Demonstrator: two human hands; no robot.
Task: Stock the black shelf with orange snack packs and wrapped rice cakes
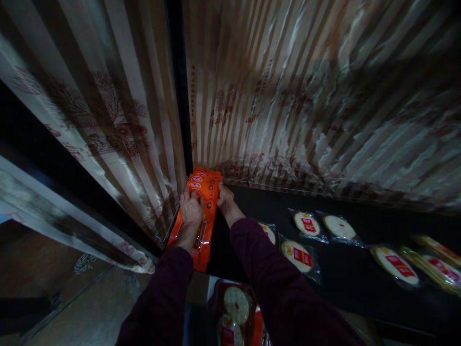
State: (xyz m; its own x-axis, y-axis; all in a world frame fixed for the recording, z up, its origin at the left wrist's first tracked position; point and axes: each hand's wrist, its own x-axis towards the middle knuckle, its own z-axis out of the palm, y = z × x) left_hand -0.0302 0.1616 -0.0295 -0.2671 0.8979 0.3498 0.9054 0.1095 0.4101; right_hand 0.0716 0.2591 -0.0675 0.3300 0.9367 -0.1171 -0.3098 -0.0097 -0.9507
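Note:
Bright orange snack packets (206, 240), with small round pictures and a clear window, lie stacked at the left end of a black shelf (259, 204). My left hand (192, 211) rests on top of the upper packet, its fingers spread over the printed front. At that packet's right edge, near its far end, my right hand (225, 198) has its fingers curled in and closed on the edge; the fingertips are partly hidden. To the right of my right forearm lies a clear-wrapped round flatbread (297, 255) with a red label.
More wrapped flatbreads (307, 224) are spread along the shelf, with long packets (437, 264) at the far right. A black post (180, 86) and a printed plastic curtain (234, 105) close off the back and left. Below the shelf stands a box of flatbreads (236, 305).

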